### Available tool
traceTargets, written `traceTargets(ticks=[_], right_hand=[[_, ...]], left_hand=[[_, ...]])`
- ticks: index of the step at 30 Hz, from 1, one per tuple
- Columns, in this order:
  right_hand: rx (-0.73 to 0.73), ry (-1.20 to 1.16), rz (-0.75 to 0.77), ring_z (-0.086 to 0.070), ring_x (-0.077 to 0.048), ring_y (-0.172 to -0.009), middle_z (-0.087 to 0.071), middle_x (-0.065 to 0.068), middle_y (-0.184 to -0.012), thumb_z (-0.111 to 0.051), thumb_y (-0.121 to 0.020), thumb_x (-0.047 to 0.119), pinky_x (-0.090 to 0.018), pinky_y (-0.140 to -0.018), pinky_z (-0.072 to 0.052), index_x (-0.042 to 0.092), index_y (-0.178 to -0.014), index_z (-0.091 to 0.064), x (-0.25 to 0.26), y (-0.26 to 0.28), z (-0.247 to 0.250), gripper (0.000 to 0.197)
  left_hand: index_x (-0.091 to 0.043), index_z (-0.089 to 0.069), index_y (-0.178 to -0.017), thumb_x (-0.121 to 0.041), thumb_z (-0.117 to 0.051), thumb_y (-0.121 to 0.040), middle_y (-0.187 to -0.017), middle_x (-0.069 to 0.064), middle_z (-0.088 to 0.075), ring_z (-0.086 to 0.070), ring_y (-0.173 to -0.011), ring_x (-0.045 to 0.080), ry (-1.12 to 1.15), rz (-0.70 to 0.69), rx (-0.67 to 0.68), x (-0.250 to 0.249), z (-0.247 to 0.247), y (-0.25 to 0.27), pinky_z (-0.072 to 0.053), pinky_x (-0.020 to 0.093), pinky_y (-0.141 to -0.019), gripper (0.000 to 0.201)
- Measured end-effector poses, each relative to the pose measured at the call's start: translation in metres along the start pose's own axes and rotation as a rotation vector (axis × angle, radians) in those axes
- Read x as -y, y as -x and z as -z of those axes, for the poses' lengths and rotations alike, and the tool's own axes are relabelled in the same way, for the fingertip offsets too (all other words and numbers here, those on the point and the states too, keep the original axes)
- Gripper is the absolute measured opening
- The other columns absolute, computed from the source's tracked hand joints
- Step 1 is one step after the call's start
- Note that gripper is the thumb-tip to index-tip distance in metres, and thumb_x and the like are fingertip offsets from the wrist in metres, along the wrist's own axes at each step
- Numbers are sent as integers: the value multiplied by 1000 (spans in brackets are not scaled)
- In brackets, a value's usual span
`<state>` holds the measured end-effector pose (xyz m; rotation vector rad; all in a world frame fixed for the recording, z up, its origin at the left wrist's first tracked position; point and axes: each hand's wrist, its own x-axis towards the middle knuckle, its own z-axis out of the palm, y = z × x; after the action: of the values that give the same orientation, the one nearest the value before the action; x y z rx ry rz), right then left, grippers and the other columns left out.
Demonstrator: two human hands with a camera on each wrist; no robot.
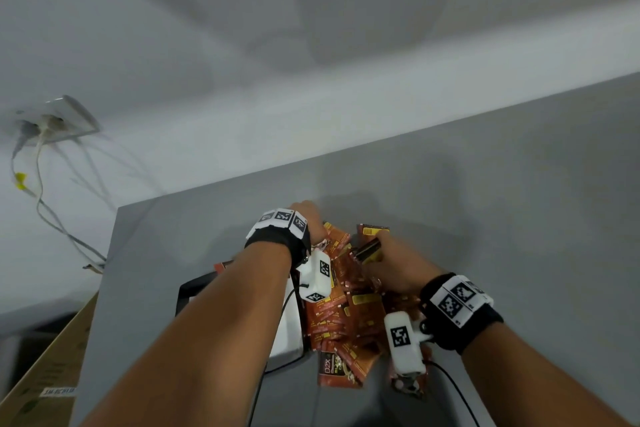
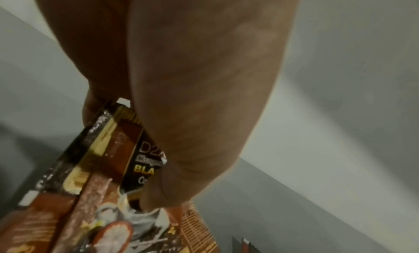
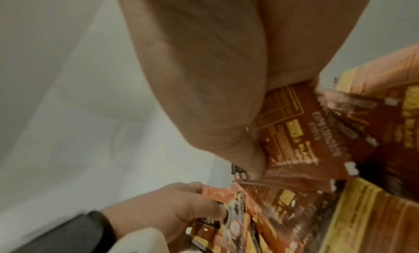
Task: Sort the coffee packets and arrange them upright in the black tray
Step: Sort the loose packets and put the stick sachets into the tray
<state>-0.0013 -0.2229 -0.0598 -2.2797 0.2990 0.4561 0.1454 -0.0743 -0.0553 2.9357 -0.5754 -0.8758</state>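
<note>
The coffee packets (image 1: 341,308) lay in a loose, overlapping heap on the grey desk (image 1: 485,218), toward its left edge and just beside the black tray (image 1: 194,291), whose rim showed under the left forearm; how many packets already stood in the tray could not be told. The left hand (image 1: 306,218) reached into the far side of the heap, and in the left wrist view its grip was curled round a small bundle of packets (image 2: 118,158), thumb on one face and fingers behind. The right hand (image 1: 394,267) pinched a dark packet (image 1: 369,251) at the top of the pile. The step in hand looked like gathering like with like; it would go best if each bundle were squared by tapping its lower edges on the desk, printed faces turned one way, before being lowered on edge into the tray against a wall so nothing tipped. The sachets were flat, glossy foil rectangles with serrated end seals, orange-brown and dark brown with yellow labels, so they would likely slide over one another and fan out of a slack hold. The desk top was smooth and matt.
</note>
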Motion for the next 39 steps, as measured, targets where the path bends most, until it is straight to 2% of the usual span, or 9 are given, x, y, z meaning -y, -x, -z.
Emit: traceTargets(ticks=[4,7,9,12,17,23,27,31,39], right_hand=[[-4,-87,75,-64,-10,-80,-69,5,-86,-51,-99,13,-15,-72,-48,16,-96,-69,5,10,14,18],[-15,-170,31,-68,-30,-89,-73,-13,-92,-49,-100,12,-39,-85,-54,10,-93,-70,-1,14,19,23],[-43,-234,4,-69,-37,-86,-72,-17,-87,-54,-94,15,-51,-81,-55,11,-85,-69,-7,12,17,18],[-136,-430,30,-67,-16,-68,-73,-3,-71,-59,-90,3,-37,-66,-55,15,-77,-69,0,23,20,20],[-150,-637,90,-71,-21,-79,-76,-12,-93,-59,-92,0,-44,-73,-58,17,-105,-67,29,41,19,23],[-114,-21,465,-57,-7,-87,-61,9,-94,-59,-92,14,-24,-74,-45,26,-110,-56,97,56,-23,22],[-30,324,627,-58,-18,-103,-59,3,-116,-54,-96,17,-37,-88,-48,25,-125,-48,122,57,-79,31],[104,676,588,-50,-26,-124,-54,-3,-132,-52,-90,12,-45,-106,-35,20,-137,-42,126,61,-116,49],[226,762,515,-47,-25,-114,-54,-4,-126,-46,-93,40,-49,-107,-31,17,-123,-45,121,79,-130,38]], left_hand=[[-13,-49,-85,-20,-66,-81,-83,4,-61,-64,-72,23,6,29,-69,-3,-2,1,-60,35,-70,19],[-16,-49,-101,-17,-65,-82,-87,4,-62,-64,-75,24,58,-30,-81,-1,3,4,-54,33,-64,25],[-12,-61,-85,-11,-61,-85,-76,4,-64,-66,-71,25,40,-69,-50,-3,10,10,-49,28,-56,1],[-12,-59,-64,-11,-57,-89,-66,2,-61,-60,-61,21,81,-132,-70,-3,23,26,-43,26,-52,25],[-17,-57,-107,-19,-61,-93,-91,-5,-59,-54,-80,12,245,-241,-229,26,55,94,-39,27,-64,14],[-17,-54,-94,-22,-57,-94,-92,0,-59,-58,-86,20,87,-216,-187,98,27,176,-48,36,-75,6],[-27,-52,-101,-29,-55,-90,-102,-2,-61,-63,-90,21,42,-138,-189,135,-28,199,-56,41,-81,11],[-20,-47,-127,-16,-54,-89,-115,4,-61,-63,-102,26,5,-123,-97,138,-68,216,-55,42,-84,39],[-30,-20,-142,-20,-55,-84,-99,5,-67,-65,-82,21,225,-179,43,133,-86,234,-59,41,-74,69]])
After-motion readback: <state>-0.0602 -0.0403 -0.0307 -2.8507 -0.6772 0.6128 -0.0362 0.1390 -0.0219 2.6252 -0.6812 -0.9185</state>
